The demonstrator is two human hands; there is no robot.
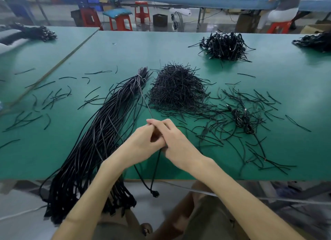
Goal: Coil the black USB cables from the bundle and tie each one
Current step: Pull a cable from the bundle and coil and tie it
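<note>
A long bundle of black USB cables [100, 132] lies diagonally on the green table [179, 48], tied near its far end and hanging over the front edge. My left hand [143, 141] and my right hand [175, 141] meet in front of me, both gripping one black cable [155, 168]. That cable runs taut from the bundle's tied end into my hands, and its plug end dangles below the table edge. A heap of short black ties [177, 89] sits just beyond my hands.
Loose ties are scattered left and right of the bundle. Two coiled cables [243, 119] lie to the right. A pile of finished coiled cables [225, 46] stands at the back right, with further piles at the far left and far right. Red stools and a seated person are behind.
</note>
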